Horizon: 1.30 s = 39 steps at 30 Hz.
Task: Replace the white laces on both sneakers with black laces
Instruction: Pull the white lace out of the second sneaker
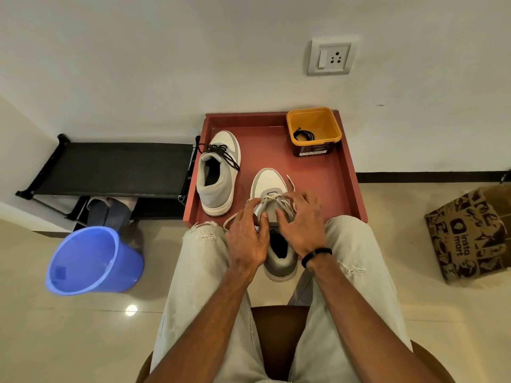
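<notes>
**Both hands on the white-laced sneaker**

Bare forearms reach forward over light, ripped trousers (199,277) to the near sneaker (273,217), which lies toe away from the person, its heel hanging past the near edge of the red tray (351,172). On the left hand (247,236), the fingers (250,207) are spread and bent, tips down on the lacing at the shoe's left side; whether they pinch the lace cannot be told. The right hand (301,225) has its fingers fanned and curved over the right side of the lacing, tips touching it, and its grip likewise cannot be made out. A dark band (315,255) sits on the right wrist. The white lace (272,200) is threaded across the tongue; one loose end trails left past the left hand, the other runs up beside the toe on the right.

Farther back on the tray stands the second sneaker (218,175), apart from the first and already laced in black (224,154). At the tray's far right corner is a yellow tub (313,128) with a coiled black lace (304,134) inside.

Left of the tray are a black rack (116,170) and a blue bucket (91,261); a printed paper bag (470,233) sits on the floor at right, and a wall socket (331,56) is above.
</notes>
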Tool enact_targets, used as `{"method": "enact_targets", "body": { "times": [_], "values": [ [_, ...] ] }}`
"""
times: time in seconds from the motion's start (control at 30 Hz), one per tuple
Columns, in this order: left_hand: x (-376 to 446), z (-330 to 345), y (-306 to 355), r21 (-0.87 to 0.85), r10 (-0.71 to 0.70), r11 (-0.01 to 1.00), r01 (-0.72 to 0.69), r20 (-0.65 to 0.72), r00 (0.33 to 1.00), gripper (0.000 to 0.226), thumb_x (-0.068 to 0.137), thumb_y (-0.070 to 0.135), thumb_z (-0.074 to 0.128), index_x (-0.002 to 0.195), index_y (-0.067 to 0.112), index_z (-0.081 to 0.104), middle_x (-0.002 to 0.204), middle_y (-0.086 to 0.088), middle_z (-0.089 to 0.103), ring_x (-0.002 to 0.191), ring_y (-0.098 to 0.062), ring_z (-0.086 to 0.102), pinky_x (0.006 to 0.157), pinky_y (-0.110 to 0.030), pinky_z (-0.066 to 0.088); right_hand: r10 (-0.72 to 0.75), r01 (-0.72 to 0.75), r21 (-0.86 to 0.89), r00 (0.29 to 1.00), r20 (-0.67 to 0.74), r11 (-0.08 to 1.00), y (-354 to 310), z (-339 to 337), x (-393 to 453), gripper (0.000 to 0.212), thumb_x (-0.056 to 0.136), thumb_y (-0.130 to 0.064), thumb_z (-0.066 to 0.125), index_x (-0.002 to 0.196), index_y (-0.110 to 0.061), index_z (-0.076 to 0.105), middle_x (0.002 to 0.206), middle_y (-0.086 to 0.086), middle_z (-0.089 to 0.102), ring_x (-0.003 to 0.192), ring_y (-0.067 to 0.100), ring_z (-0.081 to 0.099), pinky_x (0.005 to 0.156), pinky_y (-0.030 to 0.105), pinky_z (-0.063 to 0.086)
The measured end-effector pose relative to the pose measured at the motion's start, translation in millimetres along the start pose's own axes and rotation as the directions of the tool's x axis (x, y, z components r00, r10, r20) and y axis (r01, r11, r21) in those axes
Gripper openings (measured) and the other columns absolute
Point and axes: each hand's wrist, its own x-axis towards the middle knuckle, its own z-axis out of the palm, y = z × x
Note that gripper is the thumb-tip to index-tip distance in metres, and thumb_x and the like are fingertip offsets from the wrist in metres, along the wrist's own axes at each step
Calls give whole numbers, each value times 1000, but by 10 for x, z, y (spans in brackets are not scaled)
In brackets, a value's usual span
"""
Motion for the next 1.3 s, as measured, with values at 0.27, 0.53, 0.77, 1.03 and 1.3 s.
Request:
{"method": "enact_targets", "body": {
  "times": [0.27,0.53,0.77,1.03,1.3],
  "values": [
    [100,-114,-22,73,-25,997,25,-3,1000,31,105,32,52,135,30,49,106,2,72,84,-17,68,73,-43,61,166,-159,60,979,-120,985,139,-75,68,21,96,-39,66,92,-20,73,86,-4,70,79,16,62,68,33,50],
    [159,-66,82,228,84,969,-96,63,994,46,95,12,58,137,27,52,125,-7,52,110,-27,55,85,-40,54,81,-77,74,995,-50,994,126,-36,26,20,96,-41,66,97,-22,71,92,-7,68,84,12,60,74,31,51],
    [422,105,254,371,93,919,-132,122,988,31,92,33,65,122,25,66,144,-9,42,132,-31,38,103,-49,42,83,-80,42,994,-68,996,95,-5,17,20,95,-42,66,97,-22,69,93,-6,66,83,12,57,76,33,53],
    [467,117,161,388,138,909,-154,67,988,21,91,36,70,104,20,74,125,-4,55,119,-28,46,98,-45,43,89,-88,29,995,-47,996,77,-4,20,23,94,-44,68,107,-26,71,100,-6,68,83,9,58,76,34,54],
    [429,10,129,323,196,929,-179,-20,980,16,90,34,75,97,21,81,121,3,68,118,-24,52,97,-42,45,99,-100,-13,993,-66,995,42,0,8,27,96,-46,66,103,-21,74,99,-2,68,85,18,63,71,34,52]
  ]
}}
